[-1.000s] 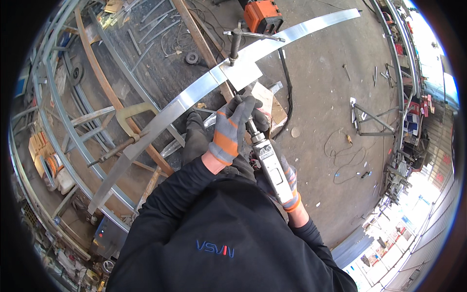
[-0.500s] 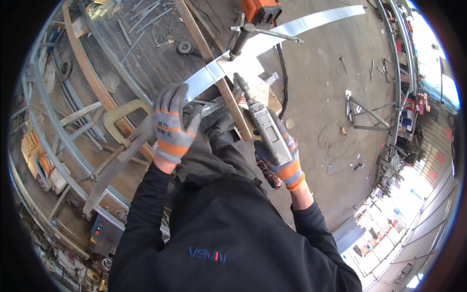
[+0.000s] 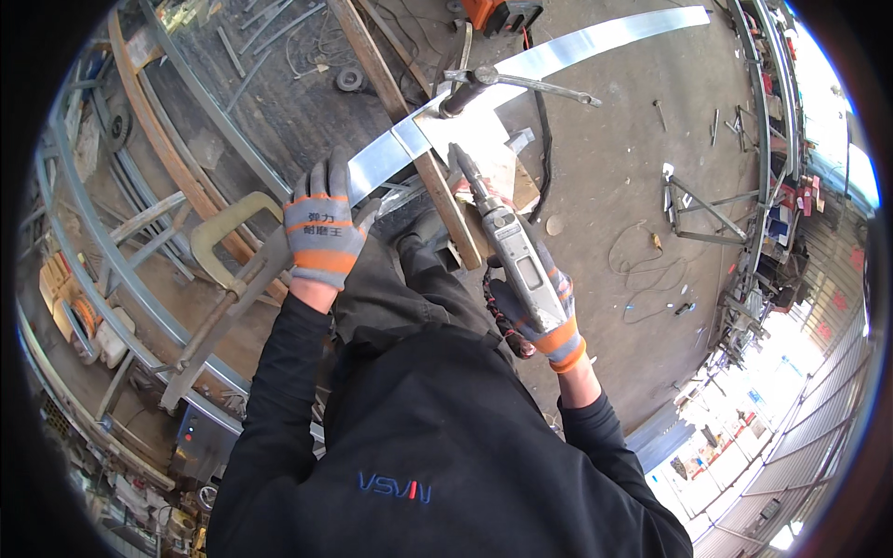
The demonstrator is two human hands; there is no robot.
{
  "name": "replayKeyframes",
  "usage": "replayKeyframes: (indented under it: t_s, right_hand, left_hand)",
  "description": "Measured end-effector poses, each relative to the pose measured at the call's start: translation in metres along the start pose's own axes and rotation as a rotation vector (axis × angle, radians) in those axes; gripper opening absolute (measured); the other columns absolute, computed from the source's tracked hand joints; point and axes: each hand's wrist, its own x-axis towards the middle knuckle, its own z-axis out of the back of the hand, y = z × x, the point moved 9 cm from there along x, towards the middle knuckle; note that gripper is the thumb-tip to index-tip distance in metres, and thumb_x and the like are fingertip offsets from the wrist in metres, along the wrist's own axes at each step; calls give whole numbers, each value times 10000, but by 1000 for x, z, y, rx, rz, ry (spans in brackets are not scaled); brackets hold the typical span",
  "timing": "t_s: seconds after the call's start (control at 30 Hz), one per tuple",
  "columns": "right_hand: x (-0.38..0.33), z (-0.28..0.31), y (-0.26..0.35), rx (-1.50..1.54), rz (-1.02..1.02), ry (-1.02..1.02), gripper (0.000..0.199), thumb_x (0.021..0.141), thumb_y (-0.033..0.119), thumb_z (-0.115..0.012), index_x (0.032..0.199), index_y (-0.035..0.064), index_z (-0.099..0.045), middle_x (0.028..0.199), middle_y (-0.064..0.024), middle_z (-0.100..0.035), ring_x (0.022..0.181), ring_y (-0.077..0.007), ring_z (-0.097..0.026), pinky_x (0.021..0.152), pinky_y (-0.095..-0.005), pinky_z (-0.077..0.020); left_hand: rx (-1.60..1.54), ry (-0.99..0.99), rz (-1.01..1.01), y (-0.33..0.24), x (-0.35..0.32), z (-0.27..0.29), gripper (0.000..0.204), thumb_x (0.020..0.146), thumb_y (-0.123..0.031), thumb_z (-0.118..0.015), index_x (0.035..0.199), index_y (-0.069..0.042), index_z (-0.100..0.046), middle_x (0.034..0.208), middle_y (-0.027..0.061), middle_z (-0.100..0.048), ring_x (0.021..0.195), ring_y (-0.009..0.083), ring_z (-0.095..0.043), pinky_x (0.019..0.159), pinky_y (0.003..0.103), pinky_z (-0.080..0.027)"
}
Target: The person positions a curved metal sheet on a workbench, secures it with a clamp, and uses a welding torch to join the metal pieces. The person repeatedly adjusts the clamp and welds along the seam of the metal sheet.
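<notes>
My left hand (image 3: 321,228), in a grey and orange glove, lies at the near left end of a long curved flat metal strip (image 3: 381,160). Its fingers are stretched out and the thumb stands apart; whether they press on the strip I cannot tell. In my gloved right hand (image 3: 549,312) is a grey long-bodied hand tool (image 3: 524,263) with a narrow tapered nozzle. The nozzle tip points at a pale plate (image 3: 470,135) beside the strip, apart from it as far as I can see. A screw clamp with a cross bar (image 3: 470,93) stands over strip and plate.
A C-shaped clamp (image 3: 214,246) hangs on curved metal rails (image 3: 219,112) at left. A wooden beam (image 3: 381,70) runs under the strip. A grinder (image 3: 351,80) lies beyond it. An orange machine (image 3: 498,14) stands at the far side; a cable (image 3: 651,270) lies right.
My left hand has shifted slightly left and up, its fingers straighter against the strip's end. The tool in my right hand has moved slightly down and right.
</notes>
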Motion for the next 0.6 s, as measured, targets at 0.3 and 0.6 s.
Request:
replayKeyframes:
  t_s: [0.3, 0.6]
  right_hand:
    - [-37, 29, 3, 17, -186, -97, 563, 879, 21, -836, 1425, 51, -701, 1183, -51, -842, 978, -148, -769, 907, -316, -610]
    - [-52, 27, 20, -15, -63, -125, 679, 887, 10, -860, 1532, 35, -647, 1236, -76, -837, 1057, -182, -803, 931, -339, -614]
  left_hand:
    - [87, 129, 39, 18, 21, -7, 821, 871, -530, -923, 1465, -58, -609, 1299, 216, -741, 1169, 419, -753, 997, 509, -608]
    - [-164, 267, 17, 71, 73, -8, 1078, 808, -585, -963, 1597, 21, -546, 1452, 279, -720, 1332, 429, -715, 1105, 477, -579]
